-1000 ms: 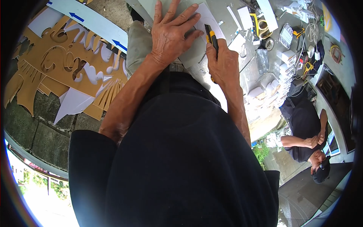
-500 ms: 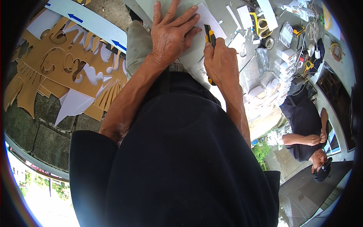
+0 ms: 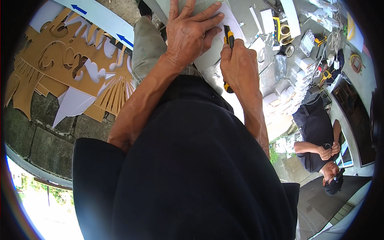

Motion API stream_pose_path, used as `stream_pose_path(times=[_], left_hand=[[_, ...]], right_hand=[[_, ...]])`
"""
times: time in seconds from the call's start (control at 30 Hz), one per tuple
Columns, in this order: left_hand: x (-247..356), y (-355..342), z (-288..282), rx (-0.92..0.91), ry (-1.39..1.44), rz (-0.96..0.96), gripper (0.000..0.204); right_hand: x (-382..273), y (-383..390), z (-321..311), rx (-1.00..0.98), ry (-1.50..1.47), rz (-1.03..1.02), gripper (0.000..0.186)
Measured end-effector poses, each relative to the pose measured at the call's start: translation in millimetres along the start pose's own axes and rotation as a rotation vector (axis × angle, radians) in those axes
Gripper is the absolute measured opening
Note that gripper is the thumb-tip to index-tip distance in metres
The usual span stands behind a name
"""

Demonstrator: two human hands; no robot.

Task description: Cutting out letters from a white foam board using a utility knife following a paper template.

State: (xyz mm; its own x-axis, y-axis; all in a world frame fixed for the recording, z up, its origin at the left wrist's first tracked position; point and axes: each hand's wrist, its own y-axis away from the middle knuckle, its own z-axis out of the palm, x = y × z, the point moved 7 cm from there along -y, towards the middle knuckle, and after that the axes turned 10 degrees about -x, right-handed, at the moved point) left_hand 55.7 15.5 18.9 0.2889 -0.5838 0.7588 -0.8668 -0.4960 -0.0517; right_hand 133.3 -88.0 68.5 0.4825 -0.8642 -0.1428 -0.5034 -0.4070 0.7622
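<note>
At the top centre, my left hand [image 3: 190,34] lies with fingers spread on a white sheet [image 3: 236,22] marked with a thin curved outline, over a pale grey board [image 3: 206,62]. Just to its right, my right hand [image 3: 239,66] is closed round a black-and-yellow utility knife [image 3: 227,32], its tip on the sheet beside my left fingertips. Whether the tip has cut through is too small to tell.
Tan and white cut-out panels [image 3: 68,60] lie at left beside a board with blue arrows [image 3: 98,20]. At right are tape rolls [image 3: 289,51], tools, cables [image 3: 334,42] and white scraps. A co-worker [image 3: 316,136] in dark clothing stands at far right, hands together.
Both my hands, with the knife, appear slightly farther right in the view, as the surroundings have shifted a little. The co-worker's hands now hold a small dark thing near the chest.
</note>
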Motion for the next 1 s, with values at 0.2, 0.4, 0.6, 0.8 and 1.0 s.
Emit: stream_pose_path(times=[0.2, 0.4, 0.6, 0.8, 1.0], left_hand=[[1, -1, -2, -0.006, 0.017, -0.01, 0.033], [0, 0, 1, 0.013, -0.009, -0.014, 0.028], [0, -4, 0, -0.011, 0.007, 0.035, 0.031], [-3, -28, 5, -0.183, 0.073, 0.181, 0.039], [6, -11, -19, 0.16, -0.213, 0.157, 0.04]], right_hand=[[2, -2, -2, -0.035, -0.085, 0.011, 0.034], [14, -1, -3, -0.097, -0.113, 0.007, 0.032], [54, -1, -10, 0.093, -0.125, -0.18, 0.028], [75, -10, -5, 0.278, -0.453, -0.261, 0.031], [57, 9, 26, 0.133, -0.699, -0.248, 0.029]])
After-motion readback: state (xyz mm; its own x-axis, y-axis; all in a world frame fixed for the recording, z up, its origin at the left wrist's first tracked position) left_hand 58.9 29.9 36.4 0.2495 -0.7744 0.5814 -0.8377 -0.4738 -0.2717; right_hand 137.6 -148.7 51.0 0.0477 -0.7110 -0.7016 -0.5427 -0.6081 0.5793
